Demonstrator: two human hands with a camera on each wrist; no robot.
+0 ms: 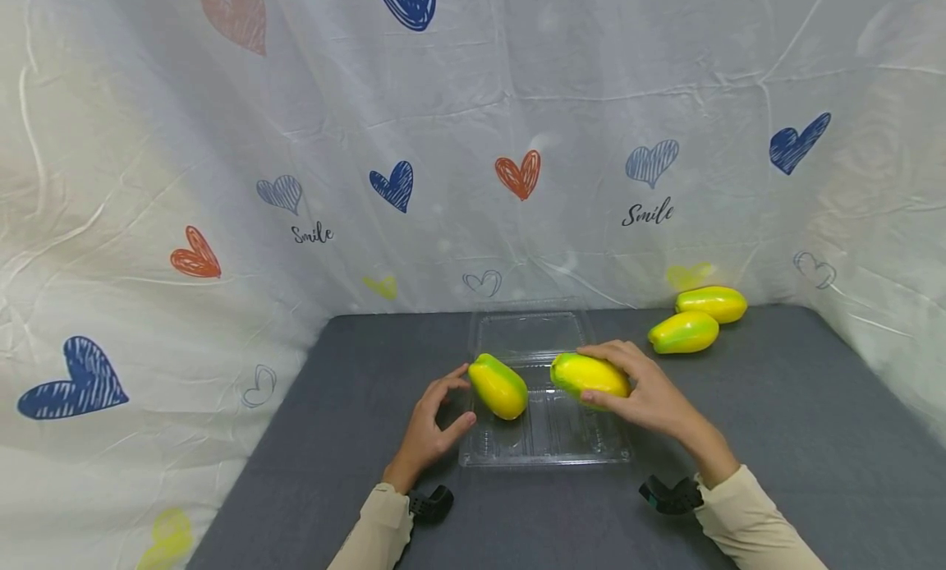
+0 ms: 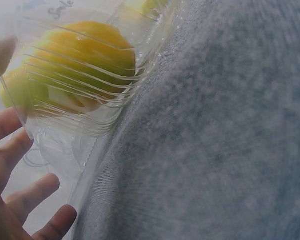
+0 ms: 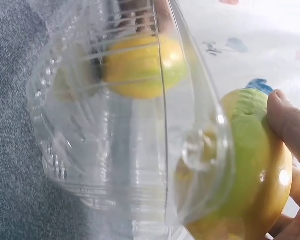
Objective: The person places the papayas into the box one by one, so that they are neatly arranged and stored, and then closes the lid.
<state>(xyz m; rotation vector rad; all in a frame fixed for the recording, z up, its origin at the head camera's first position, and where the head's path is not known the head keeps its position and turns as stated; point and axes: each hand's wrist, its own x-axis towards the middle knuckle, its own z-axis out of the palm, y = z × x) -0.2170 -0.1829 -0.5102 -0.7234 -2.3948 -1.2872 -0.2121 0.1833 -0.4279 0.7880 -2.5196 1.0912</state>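
A clear plastic clamshell box [image 1: 543, 455] lies with its lid [image 1: 528, 332] folded back on the far side. One yellow-green papaya [image 1: 499, 391] sits in the left part of the box, seen through the ribbed wall in the left wrist view. Beside it is my left hand [image 1: 429, 429], thumb and fingers spread, fingertips right at the fruit's narrow end. My right hand [image 1: 652, 396] grips a second papaya [image 1: 587, 375] between thumb and fingers, over the right side of the box. In the right wrist view this papaya [image 3: 255, 165] overlaps the box's rim.
Two more papayas, a nearer one [image 1: 683, 333] and a farther one [image 1: 713, 304], lie together at the table's back right. Grey cloth covers the table [image 1: 355, 389]. Behind it hangs a white curtain [image 1: 443, 241] printed with hearts.
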